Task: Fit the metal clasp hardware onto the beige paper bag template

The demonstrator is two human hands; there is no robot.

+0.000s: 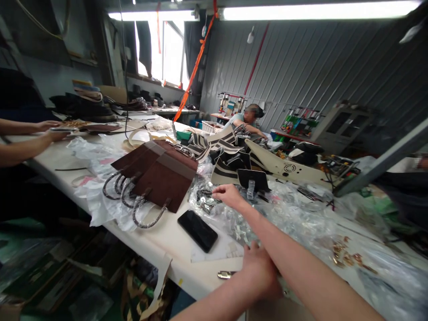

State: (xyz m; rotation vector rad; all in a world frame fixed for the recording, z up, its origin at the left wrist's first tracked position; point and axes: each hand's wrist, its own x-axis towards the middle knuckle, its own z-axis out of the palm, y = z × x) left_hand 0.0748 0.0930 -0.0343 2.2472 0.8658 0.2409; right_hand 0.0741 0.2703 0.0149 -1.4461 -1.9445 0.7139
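My right hand (229, 195) reaches out over a clear plastic bag (209, 198) with shiny metal pieces in it. Its fingers are drawn together at the tips, and what they pinch, if anything, is too small to make out. Closer to me, my left hand (258, 266) is curled at the table edge, partly behind my right forearm; its grip is hidden. Beside the left wrist lies a small metal fitting (226, 274). A black phone (198, 230) rests on the table left of both hands. Brown bag panels with handles (167, 174) are stacked beyond it.
Striped pieces (224, 171) and a black piece (253, 179) are heaped behind my right hand. Gold-coloured fittings (346, 254) lie on plastic at the right. Another person's hands (53, 131) work at the far left; a further person (249, 120) sits across the table.
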